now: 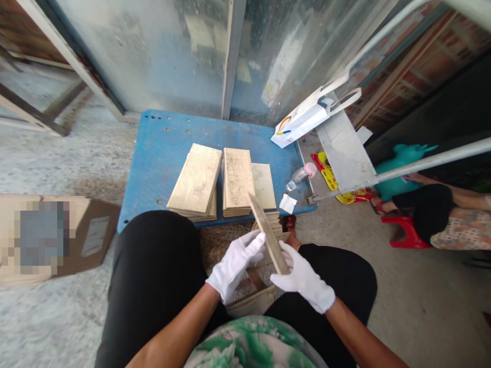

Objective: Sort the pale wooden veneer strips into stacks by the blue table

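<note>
Board (269, 235), thin and pale, raised nearly edge-on before the seated worker's lap, just off the near edge of a blue bench (238, 134). Its upper tip overlaps, in my line of sight, the front of the middle stack (237, 176).

Right hand (303, 278), white-gloved: fingers pinching the board near its lower end, thumb on the near side, the others behind. Left hand (238, 263), also gloved: fingers bent, thumb lying along the board's left side. Cannot tell whether they press on it or only rest just beside.

On the bench, three groups of similar pale boards. Left stack (195, 176) sits askew, its edges fanned; the middle one, dark smudges on top, stands squarer; right stack (264, 181) lies just beside it, partly overlapped. More edges, a lower pile (273, 219), show beyond the hands, near the worker's right knee.

Bench's right end: white paper bag (303, 122), a clear bottle (299, 178) with pink cap lying tilted, a scrap of white paper (287, 203). Cardboard box (79, 227) on the floor, left. Farther right, another person (433, 204) sits on a red stool (406, 221), near a teal toy (397, 168).
</note>
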The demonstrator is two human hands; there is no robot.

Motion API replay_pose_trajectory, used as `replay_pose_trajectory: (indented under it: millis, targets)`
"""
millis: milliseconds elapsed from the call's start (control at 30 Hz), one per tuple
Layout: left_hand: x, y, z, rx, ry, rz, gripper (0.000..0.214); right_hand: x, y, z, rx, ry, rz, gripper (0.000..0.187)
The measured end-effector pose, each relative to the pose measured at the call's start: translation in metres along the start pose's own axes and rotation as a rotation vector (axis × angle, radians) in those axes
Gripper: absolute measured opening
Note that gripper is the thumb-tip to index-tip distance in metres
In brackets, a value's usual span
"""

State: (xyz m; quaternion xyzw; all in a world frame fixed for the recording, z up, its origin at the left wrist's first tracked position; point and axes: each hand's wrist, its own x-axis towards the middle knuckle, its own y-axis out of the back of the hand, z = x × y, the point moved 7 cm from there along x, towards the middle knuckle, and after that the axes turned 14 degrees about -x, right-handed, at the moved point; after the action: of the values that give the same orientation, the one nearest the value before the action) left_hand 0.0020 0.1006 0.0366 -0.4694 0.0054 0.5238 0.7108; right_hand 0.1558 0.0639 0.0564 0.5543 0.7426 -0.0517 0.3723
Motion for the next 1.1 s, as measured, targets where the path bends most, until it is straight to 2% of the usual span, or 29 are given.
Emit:
replay_pose_trajectory:
  millis: [67,167,267,400,467,533,600,667,767,833,967,1100]
  targets:
    - [-0.001,0.005,0.002,-0.077,-0.012,0.03,0.06,-0.004,-0.009,0.005,-0.283,-0.032,0.078,0.098]
    - [-0.003,0.022,0.002,-0.118,-0.048,0.191,0.058,-0.011,-0.018,0.007,-0.645,-0.069,0.176,0.112]
    - [-0.005,0.031,-0.002,-0.179,-0.07,0.262,0.058,-0.014,-0.023,0.002,-0.789,-0.053,0.202,0.115]
    - [-0.006,0.027,0.005,-0.165,-0.137,0.244,0.059,-0.002,-0.011,-0.004,-0.821,-0.035,0.16,0.106]
    - [-0.007,0.023,0.012,-0.077,-0.2,0.231,0.055,0.008,0.003,-0.02,-0.793,0.075,0.204,0.093]
    - [-0.007,0.018,0.014,0.025,-0.252,0.205,0.048,0.015,0.022,-0.047,-0.77,0.233,0.348,0.083]
    - [-0.007,0.014,0.01,0.109,-0.277,0.161,0.042,0.016,0.038,-0.076,-0.756,0.361,0.475,0.076]
    - [-0.007,0.011,0.003,0.215,-0.283,0.121,0.039,0.016,0.047,-0.103,-0.796,0.446,0.51,0.071]
    - [-0.008,0.007,-0.006,0.409,-0.28,0.072,0.038,0.011,0.051,-0.13,-0.856,0.543,0.462,0.06]
    - [-0.008,0.005,-0.011,0.474,-0.264,0.023,0.039,0.008,0.053,-0.134,-0.864,0.549,0.375,0.053]
    - [-0.006,0.004,-0.023,0.54,-0.24,-0.059,0.04,0.008,0.054,-0.111,-0.831,0.441,0.14,0.038]
    - [-0.001,0.007,-0.045,0.639,-0.199,-0.137,0.043,0.008,0.056,-0.08,-0.842,0.36,-0.002,0.025]
